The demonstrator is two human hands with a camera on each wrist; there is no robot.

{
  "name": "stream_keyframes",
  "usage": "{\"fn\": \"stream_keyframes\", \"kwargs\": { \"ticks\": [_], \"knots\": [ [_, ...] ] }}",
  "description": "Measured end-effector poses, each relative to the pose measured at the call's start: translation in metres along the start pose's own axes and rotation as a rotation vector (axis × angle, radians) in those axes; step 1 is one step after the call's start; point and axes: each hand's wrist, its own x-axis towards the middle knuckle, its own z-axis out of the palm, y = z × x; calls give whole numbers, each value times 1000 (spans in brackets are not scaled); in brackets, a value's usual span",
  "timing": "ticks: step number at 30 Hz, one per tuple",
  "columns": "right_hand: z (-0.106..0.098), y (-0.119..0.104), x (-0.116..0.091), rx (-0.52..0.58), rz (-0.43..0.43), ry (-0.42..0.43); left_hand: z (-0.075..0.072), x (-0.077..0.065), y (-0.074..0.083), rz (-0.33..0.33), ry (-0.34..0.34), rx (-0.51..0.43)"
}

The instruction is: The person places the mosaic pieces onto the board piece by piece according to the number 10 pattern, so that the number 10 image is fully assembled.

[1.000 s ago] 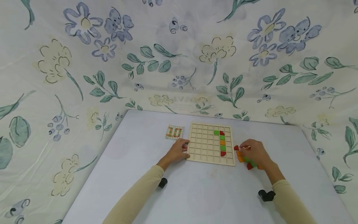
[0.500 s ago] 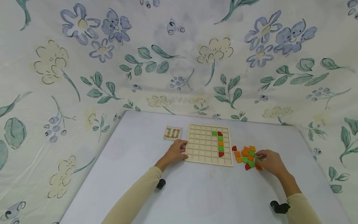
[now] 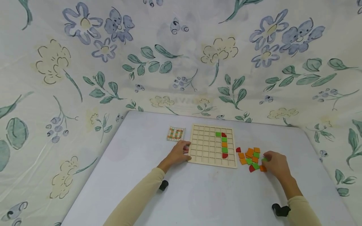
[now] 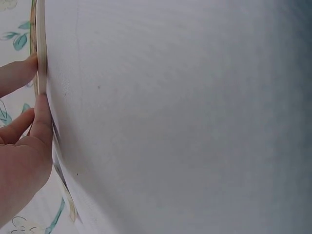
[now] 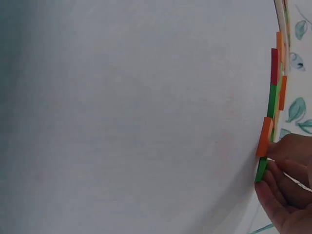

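A square wooden grid board (image 3: 207, 146) lies on the table, with green, red and orange tiles set in two of its columns toward the right. My left hand (image 3: 178, 153) grips the board's left edge, thumb near its front corner; in the left wrist view the fingers meet the board's thin side (image 4: 42, 63). A bit of red shows beside that hand. To the right of the board, my right hand (image 3: 276, 164) pinches a green tile (image 5: 261, 169) between thumb and fingers. That hand is at the right side of a loose pile of tiles, close to an orange tile (image 3: 263, 168).
A small card with a coloured grid pattern (image 3: 176, 134) lies left of the board. Red, orange and green tiles (image 3: 249, 153) are spread right of the board. Floral cloth (image 3: 181, 56) hangs behind the white table (image 3: 203, 201).
My right hand has moved from over the pile's left part to its right side, uncovering the tiles, and holds a green tile there. The left hand keeps its place at the board.
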Motion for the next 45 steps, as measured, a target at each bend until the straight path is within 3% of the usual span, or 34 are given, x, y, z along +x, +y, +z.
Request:
{"fn": "stream_keyframes", "kwargs": {
  "ticks": [5, 9, 19, 23, 27, 33, 40, 45],
  "knots": [
    [-1, -4, 9, 25, 14, -10, -2, 1, -1, -15, 19, 14],
    [8, -21, 16, 81, -24, 20, -3, 1, -5, -1, 19, 19],
    [63, -99, 21, 166, -336, 10, 1, 2, -9, 8, 3, -7],
    [78, -118, 22, 176, -397, -34, 3, 2, -7, 7, 0, -28],
    [85, -125, 24, 140, -395, -88, 4, 0, -4, 51, 10, -19],
    [87, -126, 26, 135, -387, -116, 3, 0, -2, 8, 9, -3],
    [88, -128, 27, 110, -384, -114, 2, 1, -1, 8, 10, -2],
    [86, -129, 23, 30, -480, -112, 3, 1, -2, 17, 14, -15]
  ]
}}
